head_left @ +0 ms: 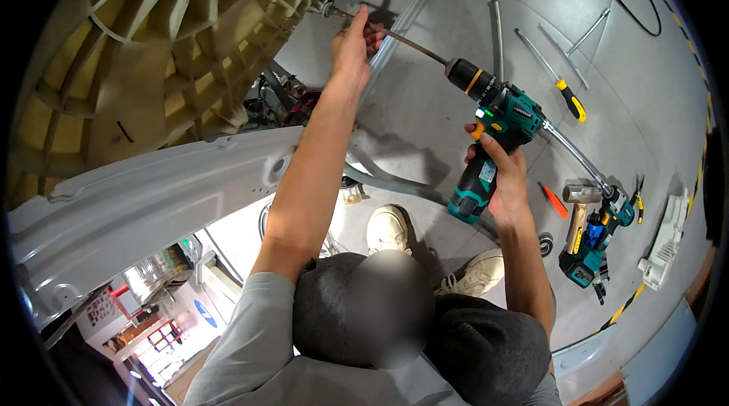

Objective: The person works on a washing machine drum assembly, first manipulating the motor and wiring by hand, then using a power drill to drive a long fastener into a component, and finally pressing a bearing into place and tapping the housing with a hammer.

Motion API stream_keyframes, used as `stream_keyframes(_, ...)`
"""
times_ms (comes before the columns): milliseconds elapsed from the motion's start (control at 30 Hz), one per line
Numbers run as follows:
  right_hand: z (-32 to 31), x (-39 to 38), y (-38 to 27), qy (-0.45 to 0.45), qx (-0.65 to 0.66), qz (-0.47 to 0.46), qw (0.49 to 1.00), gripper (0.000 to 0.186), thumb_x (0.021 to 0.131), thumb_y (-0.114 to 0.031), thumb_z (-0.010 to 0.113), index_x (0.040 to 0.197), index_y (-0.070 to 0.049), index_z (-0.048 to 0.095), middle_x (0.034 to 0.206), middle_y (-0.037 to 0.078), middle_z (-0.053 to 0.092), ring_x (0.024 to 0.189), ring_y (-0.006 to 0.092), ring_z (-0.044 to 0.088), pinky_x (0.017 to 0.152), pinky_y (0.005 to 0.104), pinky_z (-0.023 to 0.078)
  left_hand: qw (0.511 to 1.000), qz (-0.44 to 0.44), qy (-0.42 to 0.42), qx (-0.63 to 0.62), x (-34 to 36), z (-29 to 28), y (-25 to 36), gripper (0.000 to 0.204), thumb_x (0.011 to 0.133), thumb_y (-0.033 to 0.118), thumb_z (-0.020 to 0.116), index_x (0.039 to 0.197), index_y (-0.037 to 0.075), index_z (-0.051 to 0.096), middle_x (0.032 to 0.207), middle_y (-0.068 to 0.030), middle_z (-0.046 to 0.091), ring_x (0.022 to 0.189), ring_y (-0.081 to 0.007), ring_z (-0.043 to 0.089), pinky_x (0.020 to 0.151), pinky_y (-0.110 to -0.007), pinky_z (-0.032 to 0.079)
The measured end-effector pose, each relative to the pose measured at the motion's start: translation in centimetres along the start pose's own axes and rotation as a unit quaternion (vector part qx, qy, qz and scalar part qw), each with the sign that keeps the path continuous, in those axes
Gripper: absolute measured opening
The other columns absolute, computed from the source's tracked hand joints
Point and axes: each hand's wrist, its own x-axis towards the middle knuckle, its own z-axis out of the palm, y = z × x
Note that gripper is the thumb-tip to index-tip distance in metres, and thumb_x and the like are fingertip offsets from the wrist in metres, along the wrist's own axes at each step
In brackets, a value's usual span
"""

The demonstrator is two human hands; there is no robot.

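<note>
A teal and black cordless drill [510,114] with a long, thin steel bit [414,45] is in my right hand [503,178], which grips its handle at the battery end. My left hand [351,53] is closed round the far part of the bit, beside a small metal fitting [328,10] at the edge of a large cream ribbed plastic tub [125,80]. The bit's tip is at or near that fitting; I cannot tell whether it is seated. A white metal panel edge [152,178] runs below the tub, along my left forearm.
On the grey tiled floor [425,140] lie a yellow-handled screwdriver [571,101], metal bars [497,38], a hammer [579,212], another cordless tool [585,258], pliers [639,201], an orange-red tool [553,199] and a white plastic part [664,239]. A grey hose [402,186] crosses near my shoes.
</note>
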Motion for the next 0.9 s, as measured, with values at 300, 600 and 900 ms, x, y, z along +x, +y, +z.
stream_keyframes(300, 0.1, 0.2, -0.1, 0.006, -0.057, -0.023, 0.998, 0.032, 0.085, -0.013, 0.068, 0.113, -0.003, 0.057, 0.101, 0.009, 0.065, 0.072, 0.0135, 0.06, 0.065, 0.0269, 0.05, 1.0, -0.01, -0.007, 0.017, -0.1, 0.3, 0.2, 0.04, 0.083, 0.043, 0.073, 0.086, 0.004, 0.06, 0.077, -0.0059, 0.064, 0.066, -0.0128, 0.059, 0.058, -0.025, 0.048)
stream_keyframes(600, 0.4, 0.5, -0.4, 0.007, -0.021, -0.009, 1.0, 0.031, 0.086, -0.012, 0.067, 0.114, -0.003, 0.057, 0.102, 0.01, 0.066, 0.071, 0.0136, 0.059, 0.065, 0.027, 0.05, 1.0, -0.01, -0.001, 0.02, 0.1, 0.3, 0.1, 0.039, 0.084, 0.043, 0.072, 0.085, 0.005, 0.06, 0.077, -0.0045, 0.063, 0.066, -0.0113, 0.058, 0.058, -0.023, 0.047)
stream_keyframes(900, 0.0, 0.7, 0.0, -0.003, -0.077, -0.039, 0.996, 0.028, 0.087, -0.011, 0.066, 0.113, -0.003, 0.058, 0.103, 0.011, 0.066, 0.072, 0.0136, 0.059, 0.063, 0.0266, 0.049, 0.999, -0.014, 0.011, 0.026, 0.2, 0.4, 0.3, 0.043, 0.083, 0.045, 0.072, 0.089, 0.005, 0.059, 0.08, -0.0052, 0.063, 0.066, -0.011, 0.058, 0.056, -0.023, 0.047)
